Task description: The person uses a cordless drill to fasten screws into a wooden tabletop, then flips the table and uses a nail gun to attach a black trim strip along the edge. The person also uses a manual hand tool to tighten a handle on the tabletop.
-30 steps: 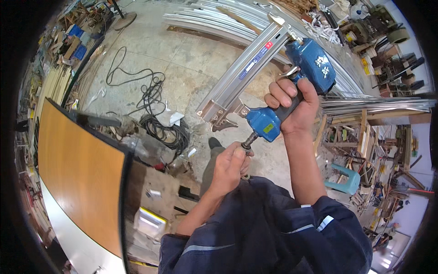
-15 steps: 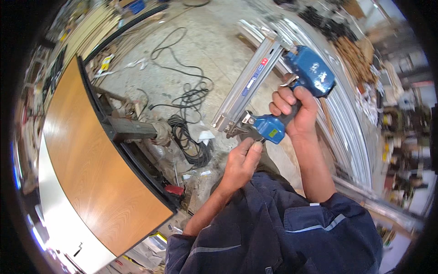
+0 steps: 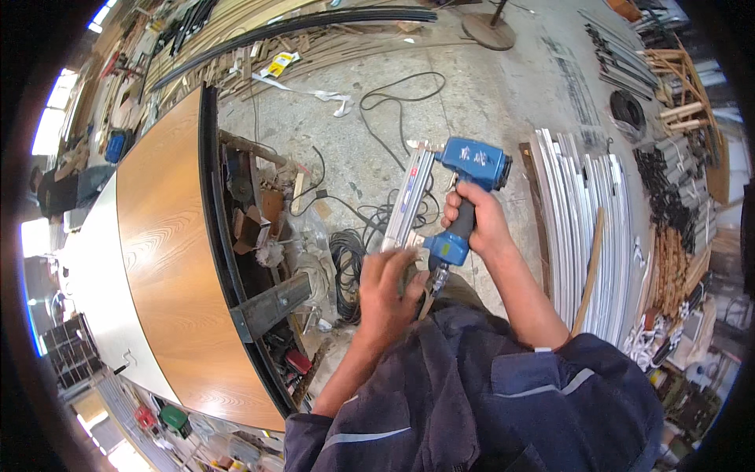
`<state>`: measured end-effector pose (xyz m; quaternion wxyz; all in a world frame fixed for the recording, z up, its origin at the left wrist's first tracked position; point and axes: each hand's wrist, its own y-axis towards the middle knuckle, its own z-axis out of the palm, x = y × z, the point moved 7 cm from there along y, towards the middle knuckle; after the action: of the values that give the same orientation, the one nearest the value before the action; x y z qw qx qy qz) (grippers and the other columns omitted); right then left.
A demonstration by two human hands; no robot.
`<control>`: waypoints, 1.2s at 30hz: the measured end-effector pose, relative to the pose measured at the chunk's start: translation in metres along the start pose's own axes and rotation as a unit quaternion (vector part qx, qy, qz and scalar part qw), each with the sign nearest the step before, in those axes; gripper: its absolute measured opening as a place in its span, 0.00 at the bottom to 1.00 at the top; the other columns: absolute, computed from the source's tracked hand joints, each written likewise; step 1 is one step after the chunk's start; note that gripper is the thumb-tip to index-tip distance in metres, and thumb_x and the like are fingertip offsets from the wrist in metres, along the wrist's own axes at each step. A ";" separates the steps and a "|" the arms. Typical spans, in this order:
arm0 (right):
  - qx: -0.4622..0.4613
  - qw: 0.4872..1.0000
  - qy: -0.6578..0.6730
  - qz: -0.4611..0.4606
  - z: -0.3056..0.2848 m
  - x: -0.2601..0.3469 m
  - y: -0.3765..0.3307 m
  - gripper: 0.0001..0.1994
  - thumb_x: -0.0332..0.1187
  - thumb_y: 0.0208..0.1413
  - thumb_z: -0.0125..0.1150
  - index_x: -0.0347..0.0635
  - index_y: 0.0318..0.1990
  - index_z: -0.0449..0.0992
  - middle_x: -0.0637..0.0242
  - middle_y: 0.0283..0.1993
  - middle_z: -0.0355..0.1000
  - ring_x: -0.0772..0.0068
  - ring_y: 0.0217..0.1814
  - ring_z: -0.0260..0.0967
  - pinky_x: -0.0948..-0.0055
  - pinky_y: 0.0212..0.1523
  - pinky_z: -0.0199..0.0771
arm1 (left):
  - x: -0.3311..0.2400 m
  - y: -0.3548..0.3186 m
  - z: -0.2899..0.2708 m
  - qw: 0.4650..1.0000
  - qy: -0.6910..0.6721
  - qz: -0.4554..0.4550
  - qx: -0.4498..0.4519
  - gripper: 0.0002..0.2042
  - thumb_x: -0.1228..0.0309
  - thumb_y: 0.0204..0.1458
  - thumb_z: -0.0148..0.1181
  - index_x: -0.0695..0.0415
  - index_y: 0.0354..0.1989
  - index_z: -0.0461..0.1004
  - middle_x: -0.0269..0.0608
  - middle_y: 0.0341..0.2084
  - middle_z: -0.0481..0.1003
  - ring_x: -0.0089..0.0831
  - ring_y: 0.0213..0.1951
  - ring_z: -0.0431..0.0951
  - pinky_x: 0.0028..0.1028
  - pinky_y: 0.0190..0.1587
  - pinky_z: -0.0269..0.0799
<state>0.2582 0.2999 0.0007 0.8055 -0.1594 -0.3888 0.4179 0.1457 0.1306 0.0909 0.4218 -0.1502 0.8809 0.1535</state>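
A blue pneumatic nail gun with a long silver magazine is held up in front of my body. My right hand is closed around its dark grip, just below the blue head. At the base of the grip a metal air coupling shows, with a hose running down from it. My left hand is by the lower end of the magazine, thumb apart from the fingers. Its fingertips are slightly blurred, and whether they touch the magazine cannot be seen.
On the left stands a table with a wood-grain panel beside a white panel. Black hose lies coiled on the concrete floor. Silver metal profiles are stacked to the right. Dark strips lie at the back. A person is at far left.
My left hand has let go of the base of the nail gun's grip and moved left to the magazine's lower end. The nail gun has tilted more upright. The view has turned.
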 end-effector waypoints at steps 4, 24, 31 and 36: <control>0.005 0.999 -0.016 0.051 0.040 0.049 0.081 0.07 0.34 0.64 0.57 0.43 0.36 0.72 0.68 0.27 0.71 0.71 0.26 0.69 0.65 0.30 0.74 | 0.019 0.104 -0.001 0.994 0.101 0.032 0.018 0.33 0.70 0.48 0.72 0.57 0.64 0.65 0.55 0.66 0.63 0.56 0.63 0.67 0.43 0.61 0.69; 0.088 0.989 0.028 0.116 0.225 0.187 0.451 0.11 0.39 0.62 0.58 0.46 0.31 0.68 0.71 0.28 0.67 0.71 0.28 0.66 0.63 0.35 0.72 | 0.180 0.447 -0.081 0.988 0.040 -0.046 -0.142 0.16 0.68 0.47 0.75 0.60 0.31 0.71 0.52 0.47 0.74 0.47 0.33 0.80 0.39 0.28 0.78; 0.183 0.945 -0.047 0.266 0.322 0.176 0.584 0.11 0.41 0.62 0.59 0.47 0.34 0.70 0.70 0.28 0.68 0.70 0.28 0.66 0.62 0.36 0.69 | 0.229 0.502 -0.110 0.973 0.000 -0.118 -0.199 0.08 0.74 0.53 0.66 0.63 0.33 0.72 0.57 0.51 0.72 0.50 0.44 0.78 0.39 0.45 0.77; 0.232 0.891 -0.195 0.337 0.382 0.154 0.623 0.12 0.40 0.63 0.56 0.44 0.30 0.71 0.68 0.26 0.69 0.69 0.26 0.67 0.64 0.33 0.71 | 0.258 0.571 -0.122 0.917 -0.026 -0.184 -0.353 0.06 0.78 0.57 0.57 0.64 0.41 0.71 0.59 0.56 0.70 0.49 0.56 0.76 0.37 0.57 0.72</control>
<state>-0.3201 0.7704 -0.0382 0.5386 -0.0042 -0.3530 0.7650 -0.3184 0.5656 0.0423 0.3846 -0.4447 0.7153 0.3778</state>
